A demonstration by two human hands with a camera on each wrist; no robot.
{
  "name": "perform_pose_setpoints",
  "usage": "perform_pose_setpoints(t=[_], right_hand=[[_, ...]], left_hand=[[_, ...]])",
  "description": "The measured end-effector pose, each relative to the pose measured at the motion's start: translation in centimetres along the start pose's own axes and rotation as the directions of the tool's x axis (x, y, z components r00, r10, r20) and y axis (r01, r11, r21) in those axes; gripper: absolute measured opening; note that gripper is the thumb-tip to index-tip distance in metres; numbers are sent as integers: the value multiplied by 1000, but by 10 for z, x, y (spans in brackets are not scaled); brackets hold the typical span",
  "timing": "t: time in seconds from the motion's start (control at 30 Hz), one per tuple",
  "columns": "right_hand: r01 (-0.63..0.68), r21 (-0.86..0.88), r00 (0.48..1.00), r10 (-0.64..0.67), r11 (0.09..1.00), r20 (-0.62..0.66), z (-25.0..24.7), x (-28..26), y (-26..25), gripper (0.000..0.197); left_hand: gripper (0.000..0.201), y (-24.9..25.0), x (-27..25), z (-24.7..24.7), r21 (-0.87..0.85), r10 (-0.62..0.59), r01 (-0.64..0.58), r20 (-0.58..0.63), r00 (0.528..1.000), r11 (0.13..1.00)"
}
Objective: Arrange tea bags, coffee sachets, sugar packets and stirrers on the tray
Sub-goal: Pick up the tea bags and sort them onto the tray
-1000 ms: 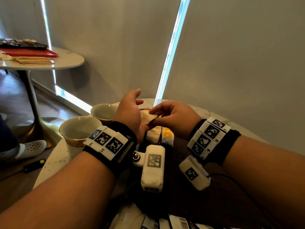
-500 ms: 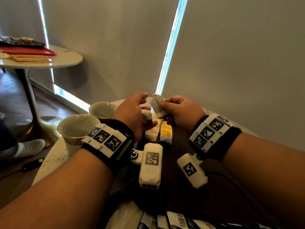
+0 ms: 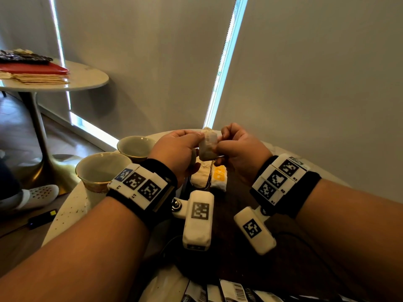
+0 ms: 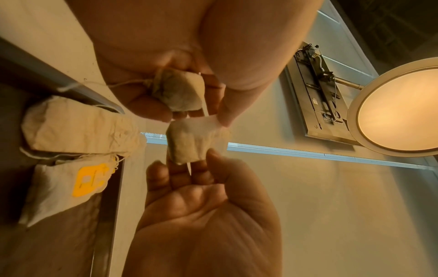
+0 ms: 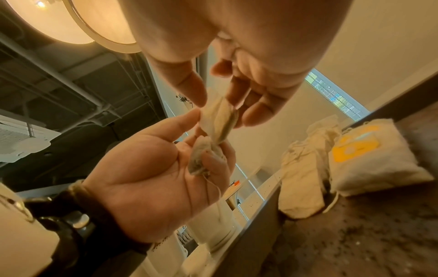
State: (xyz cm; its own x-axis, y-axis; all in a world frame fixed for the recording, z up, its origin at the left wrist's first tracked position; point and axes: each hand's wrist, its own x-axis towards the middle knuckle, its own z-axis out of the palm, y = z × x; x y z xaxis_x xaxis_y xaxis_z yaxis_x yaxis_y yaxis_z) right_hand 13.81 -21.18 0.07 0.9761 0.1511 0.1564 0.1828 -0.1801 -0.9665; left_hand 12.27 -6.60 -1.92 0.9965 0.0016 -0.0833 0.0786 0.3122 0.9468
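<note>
Fingers [image 3: 218, 147] pinching tea bag [image 3: 208, 147], yellow-labelled pouch [image 3: 219, 177], writing unreadable

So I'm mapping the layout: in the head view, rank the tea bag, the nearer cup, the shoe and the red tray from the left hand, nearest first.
1. Tea bag, pinched by the left hand.
2. Nearer cup, just left.
3. Shoe, floor, far left.
4. Red tray, side table behind.

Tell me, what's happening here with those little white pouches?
A person is sorting tea bags above a dark tray. Both hands are raised: the right hand and the left hand pinch one tea bag between them, and the left hand also holds a second tea bag against its fingers. Two cloth pouches, one with a yellow mark, lie at the tray's far end, beside two empty cups.
</note>
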Motion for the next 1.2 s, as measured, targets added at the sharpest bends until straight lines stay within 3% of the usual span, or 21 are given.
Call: perform_pose_setpoints(t=[0.23, 0.47, 0.67, 0.8, 0.97, 1.2], right_hand=[[58, -80, 997, -53, 995, 61, -2, -8, 0, 38], [-75, -43, 997, 73, 996, -37, -6, -4, 4, 36], [-288, -276, 953, 304, 917, 16, -2, -1, 10, 34], [-287, -501, 928, 367, 816, 66, 4, 2, 13, 35], [-258, -604, 930, 363, 754, 56, 12, 7, 16, 36], [-336, -468, 907, 415, 817, 73, 14, 0, 9, 26]], left_hand=[[9, 0, -1, -1, 3, -7, 7, -19, 1000, 1000], [28, 8, 4, -2, -144, -33, 19, -95, 995, 989], [21, 10, 5, -4, -202, -10, -18, -138, 990, 979], [16, 8, 5, -4, -178, 28, -49, -123, 992, 983], [12, 9, 4, -4, -173, 25, -42, -96, 995, 984], [14, 9, 3, -3, -176, 25, -42, -96, 995, 983]])
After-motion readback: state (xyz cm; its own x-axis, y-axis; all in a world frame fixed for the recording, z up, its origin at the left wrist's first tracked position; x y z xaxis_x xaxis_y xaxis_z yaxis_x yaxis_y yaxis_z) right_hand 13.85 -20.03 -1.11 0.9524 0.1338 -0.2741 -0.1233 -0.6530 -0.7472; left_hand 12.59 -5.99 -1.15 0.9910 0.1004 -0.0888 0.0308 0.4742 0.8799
